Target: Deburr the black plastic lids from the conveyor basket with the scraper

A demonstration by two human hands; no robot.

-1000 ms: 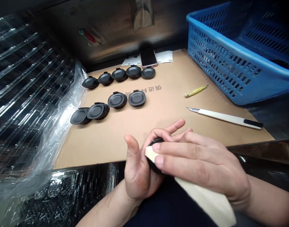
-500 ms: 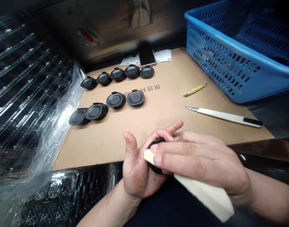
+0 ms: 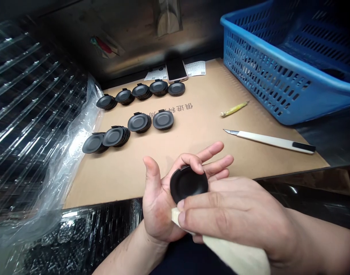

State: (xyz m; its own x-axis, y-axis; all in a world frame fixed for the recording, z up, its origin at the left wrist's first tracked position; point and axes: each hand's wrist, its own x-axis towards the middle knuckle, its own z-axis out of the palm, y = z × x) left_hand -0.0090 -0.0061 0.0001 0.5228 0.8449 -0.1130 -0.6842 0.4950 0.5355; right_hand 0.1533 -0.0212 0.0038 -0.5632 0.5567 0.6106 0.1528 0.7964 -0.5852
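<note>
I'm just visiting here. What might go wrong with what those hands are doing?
The black round cap sits on the open left hand, held only lightly, so a push from the cloth in the right hand might knock it off. The utility knife lies nearby with its blade out, so a careless reach could perhaps nick a finger.

A single head-worn camera looks forward and down, close above the left hand [image 3: 160, 200], right hand [image 3: 232, 217] and cardboard-covered desk [image 3: 112, 179] reaching toward twelve o'clock.
</note>
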